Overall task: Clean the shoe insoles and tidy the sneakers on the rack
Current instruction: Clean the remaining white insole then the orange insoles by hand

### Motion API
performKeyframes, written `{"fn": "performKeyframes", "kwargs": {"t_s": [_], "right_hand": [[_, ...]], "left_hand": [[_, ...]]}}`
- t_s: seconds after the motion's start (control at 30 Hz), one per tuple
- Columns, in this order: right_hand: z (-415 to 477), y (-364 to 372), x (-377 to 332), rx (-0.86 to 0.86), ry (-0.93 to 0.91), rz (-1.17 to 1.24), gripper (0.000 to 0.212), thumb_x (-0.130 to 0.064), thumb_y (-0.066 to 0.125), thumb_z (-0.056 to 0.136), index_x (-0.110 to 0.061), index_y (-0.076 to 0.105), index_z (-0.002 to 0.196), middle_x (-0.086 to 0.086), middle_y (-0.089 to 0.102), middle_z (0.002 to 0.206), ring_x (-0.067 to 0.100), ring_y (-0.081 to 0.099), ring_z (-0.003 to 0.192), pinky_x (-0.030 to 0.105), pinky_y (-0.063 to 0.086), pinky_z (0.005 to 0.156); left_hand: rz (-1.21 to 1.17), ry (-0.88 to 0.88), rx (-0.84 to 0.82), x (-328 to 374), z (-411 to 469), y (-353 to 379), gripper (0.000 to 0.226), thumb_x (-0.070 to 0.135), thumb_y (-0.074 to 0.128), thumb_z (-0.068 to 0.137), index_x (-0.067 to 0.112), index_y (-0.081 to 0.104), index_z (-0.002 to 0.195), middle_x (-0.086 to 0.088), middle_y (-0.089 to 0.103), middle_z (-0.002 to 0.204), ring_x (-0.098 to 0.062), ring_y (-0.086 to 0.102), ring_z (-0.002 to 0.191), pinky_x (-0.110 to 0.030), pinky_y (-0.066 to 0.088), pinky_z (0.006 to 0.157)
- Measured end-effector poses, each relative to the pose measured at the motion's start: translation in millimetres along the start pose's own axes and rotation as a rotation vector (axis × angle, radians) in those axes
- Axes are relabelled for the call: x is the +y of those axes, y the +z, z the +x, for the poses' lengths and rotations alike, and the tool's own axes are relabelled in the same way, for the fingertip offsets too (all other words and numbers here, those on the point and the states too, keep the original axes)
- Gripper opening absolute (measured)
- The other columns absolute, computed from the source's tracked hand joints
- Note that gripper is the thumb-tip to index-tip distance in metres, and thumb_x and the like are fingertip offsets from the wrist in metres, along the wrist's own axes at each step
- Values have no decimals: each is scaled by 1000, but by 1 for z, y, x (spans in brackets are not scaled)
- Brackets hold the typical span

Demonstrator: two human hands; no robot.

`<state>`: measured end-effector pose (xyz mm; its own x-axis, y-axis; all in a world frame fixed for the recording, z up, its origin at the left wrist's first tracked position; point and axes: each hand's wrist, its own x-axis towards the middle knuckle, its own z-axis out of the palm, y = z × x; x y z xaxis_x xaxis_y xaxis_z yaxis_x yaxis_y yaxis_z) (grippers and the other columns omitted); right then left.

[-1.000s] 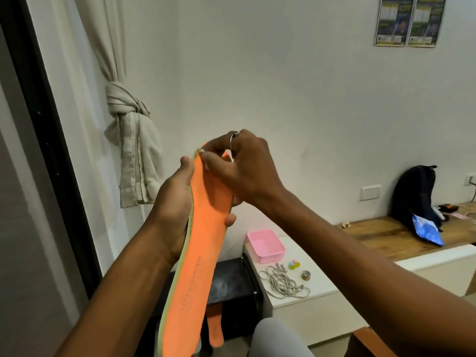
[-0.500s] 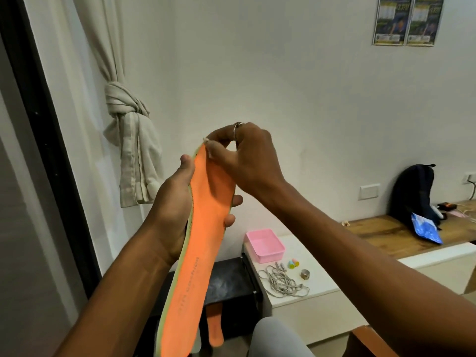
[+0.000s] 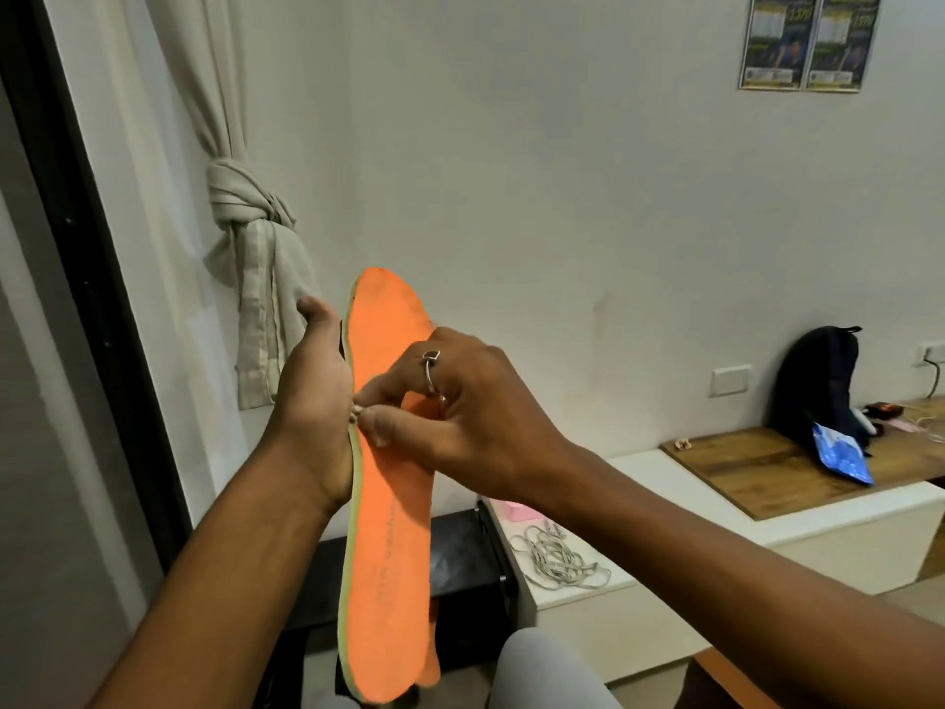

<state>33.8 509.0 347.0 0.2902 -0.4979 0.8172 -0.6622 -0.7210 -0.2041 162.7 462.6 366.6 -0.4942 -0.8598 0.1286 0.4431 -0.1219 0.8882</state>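
Status: orange foam insole held upright, right hand working at its left rim

1. Position. The orange foam insole, edged in pale green, stands in the air in front of the person. Its long axis is close to vertical, with the broad toe end up and the heel end down by the lap.

2. Left hand. It holds the insole from the left and behind at mid-length. The thumb stands up along the rim. The fingers are hidden behind the foam, so how far they curl cannot be told.

3. Right hand. It reaches across the orange face from the right. The thumb and ringed forefinger tip are pinched together at the green left rim, touching the left palm. Whether they nip the rim itself or a speck on it is too small to tell.

4. Governing relation. The work point is on the far-left edge, so the right hand covers the middle of the face. The toe end lies clear above the fingers and the heel end clear below. Any further picking along the rim runs up or down that vertical axis. The left hand is the nearer support.

5. Surroundings. A second orange piece shows behind the heel end. A black low shelf unit, probably the rack, stands beyond. No sneakers are visible.

6. Judgement. Cleaning is under way and tidying has not yet begun.
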Motion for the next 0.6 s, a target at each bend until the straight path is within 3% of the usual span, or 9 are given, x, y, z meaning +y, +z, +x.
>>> {"fn": "performKeyframes", "kwargs": {"t_s": [0.07,0.17,0.3,0.4,0.6], "right_hand": [[11,2,11,70,-1,-78,6,-25,79,86,-23,81,91,-9,74,83,14,58,81,37,47,77],[33,3,25,204,21,-186,9,-26,76,84,-23,81,91,-7,72,80,14,56,78,38,46,74],[57,1,43,328,24,-335,11,-27,73,84,-21,80,89,-6,71,79,18,57,76,42,47,72],[64,-6,52,310,67,-390,12,-30,69,88,-24,79,91,-10,71,83,13,53,78,37,43,75],[45,-17,40,125,104,-446,13,-33,68,89,-26,79,90,-11,71,83,14,56,84,31,36,77]], "left_hand": [[-8,6,-22,-2,0,2,90,78,16,95,11,76,107,-17,75,109,-30,75,95,-39,61,79],[22,30,-71,-4,-3,4,83,76,18,95,17,68,125,-13,75,113,-28,75,86,-39,60,61],[143,130,-98,-5,-3,1,54,60,37,101,27,57,139,-13,70,111,-27,71,76,-36,54,58],[133,127,-65,-4,-5,-1,47,54,42,102,29,56,140,-15,69,109,-31,71,79,-37,55,55],[128,54,-26,-3,-7,0,60,62,31,102,22,60,136,-16,73,114,-29,73,74,-37,55,57]]}}
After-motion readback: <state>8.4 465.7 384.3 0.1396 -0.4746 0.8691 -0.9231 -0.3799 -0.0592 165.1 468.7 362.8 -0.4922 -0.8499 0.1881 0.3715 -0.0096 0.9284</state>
